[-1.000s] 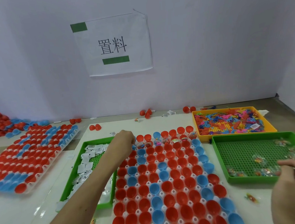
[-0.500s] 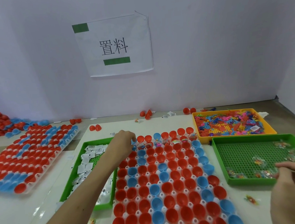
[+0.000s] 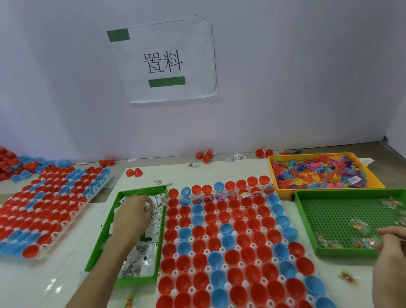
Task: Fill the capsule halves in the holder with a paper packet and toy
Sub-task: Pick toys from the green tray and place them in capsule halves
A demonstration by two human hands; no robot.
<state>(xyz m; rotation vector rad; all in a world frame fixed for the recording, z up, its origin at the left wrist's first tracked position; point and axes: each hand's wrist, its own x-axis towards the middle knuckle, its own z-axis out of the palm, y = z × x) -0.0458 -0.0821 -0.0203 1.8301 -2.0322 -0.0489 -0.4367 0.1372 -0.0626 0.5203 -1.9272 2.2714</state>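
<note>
Holds the right hand [image 3: 404, 259] low at the near right, over the near wall of the right green tray [image 3: 346, 254], fingers loosely curled toward the wrapped toys [image 3: 359, 226] in it. Too blurred to tell if the grip clamps on one. Has a loose toy packet [image 3: 347, 277] on the desk [image 3: 37, 288] near that hand.

Has the holder [image 3: 241, 264] straight ahead, full of red and blue capsule halves [image 3: 233, 275]. Shows toys only in the filled row [image 3: 224, 197], second from the far edge.

Holds the left hand [image 3: 134, 217] down in the left green tray [image 3: 134, 281], just beside the holder, fingers on the paper packets [image 3: 137, 261]. Cannot tell whether this grip is together on a packet.

Farther on, has a yellow tray [image 3: 321, 190] of coloured toy pieces [image 3: 320, 171] at the right, a second holder [image 3: 43, 210] at the left and a paper sign [image 3: 168, 61] on the wall.
</note>
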